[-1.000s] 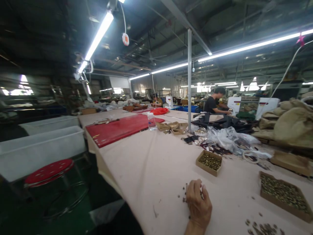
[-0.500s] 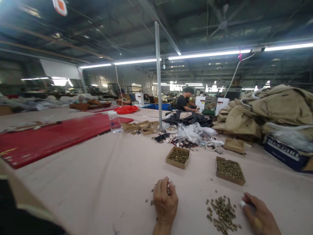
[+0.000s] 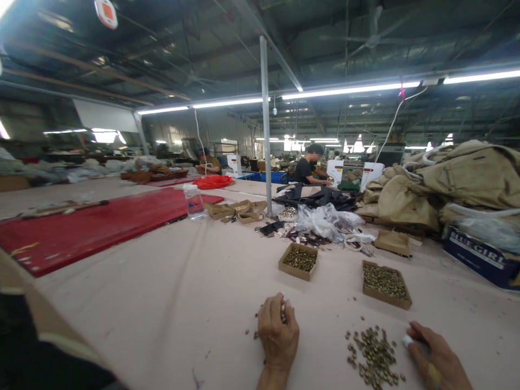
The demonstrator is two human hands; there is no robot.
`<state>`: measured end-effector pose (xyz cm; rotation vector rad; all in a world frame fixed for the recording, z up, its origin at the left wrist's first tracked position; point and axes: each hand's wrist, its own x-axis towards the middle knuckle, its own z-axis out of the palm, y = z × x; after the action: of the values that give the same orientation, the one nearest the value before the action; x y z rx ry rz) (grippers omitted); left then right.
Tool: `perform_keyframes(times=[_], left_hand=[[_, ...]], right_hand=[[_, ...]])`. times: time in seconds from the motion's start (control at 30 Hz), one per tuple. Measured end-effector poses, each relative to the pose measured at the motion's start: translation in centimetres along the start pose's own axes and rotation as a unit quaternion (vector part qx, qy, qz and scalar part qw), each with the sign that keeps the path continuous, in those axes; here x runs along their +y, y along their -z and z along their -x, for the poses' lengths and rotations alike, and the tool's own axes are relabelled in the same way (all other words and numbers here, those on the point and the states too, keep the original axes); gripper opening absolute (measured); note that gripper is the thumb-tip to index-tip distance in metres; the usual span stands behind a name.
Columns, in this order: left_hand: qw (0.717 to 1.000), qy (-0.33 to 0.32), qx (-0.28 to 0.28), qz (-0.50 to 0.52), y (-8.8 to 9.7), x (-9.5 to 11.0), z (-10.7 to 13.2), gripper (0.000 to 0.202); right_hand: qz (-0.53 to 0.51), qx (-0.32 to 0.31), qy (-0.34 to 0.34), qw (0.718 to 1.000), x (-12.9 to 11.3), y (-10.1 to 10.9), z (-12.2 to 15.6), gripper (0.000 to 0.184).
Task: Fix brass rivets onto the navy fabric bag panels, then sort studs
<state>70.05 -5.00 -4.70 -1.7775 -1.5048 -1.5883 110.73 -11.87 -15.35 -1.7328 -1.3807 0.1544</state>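
Note:
My left hand [image 3: 278,331] rests on the pale table with its fingers curled, and small brass-coloured metal studs [image 3: 283,315] show between the thumb and the forefinger. A few more pieces lie just left of it. To the right, a loose pile of the same studs [image 3: 374,355] is spread on the table. Beside that pile lies my right hand [image 3: 439,355], its fingers slightly bent and apart from the thumb, with white wrapping on a fingertip. Nothing shows in its grasp. Behind the hands stand two shallow cardboard boxes, a left box [image 3: 296,275] and a right box [image 3: 388,302], both filled with studs.
A metal post [image 3: 266,130] rises behind the boxes. Around it lie crumpled clear plastic [image 3: 325,222], opened cartons [image 3: 248,211] and a clear jar [image 3: 194,203]. Tan garments [image 3: 467,179] and a blue box [image 3: 479,257] stand right; a red panel [image 3: 109,225] lies left. A co-worker [image 3: 307,168] sits behind.
The whole view has shifted slightly, so things appear a little further right. Both hands keep nearly the same pose and place relative to the studs.

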Motion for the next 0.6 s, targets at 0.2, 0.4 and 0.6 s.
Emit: perform_keyframes(times=[0.2,0.4,0.6], left_hand=[[1.000,0.010,-0.003,-0.002,0.2,0.3,0.2,0.015],[1.000,0.024,-0.010,0.006,0.4,0.4,0.4,0.016],[1.000,0.030,-0.009,0.004,0.8,0.7,0.6,0.015]], right_hand=[[0.008,-0.018,-0.009,1.000,0.4,0.2,0.2,0.058],[0.003,-0.017,-0.008,1.000,-0.2,0.6,0.4,0.057],[-0.006,-0.010,-0.029,1.000,-0.9,1.3,0.4,0.058]])
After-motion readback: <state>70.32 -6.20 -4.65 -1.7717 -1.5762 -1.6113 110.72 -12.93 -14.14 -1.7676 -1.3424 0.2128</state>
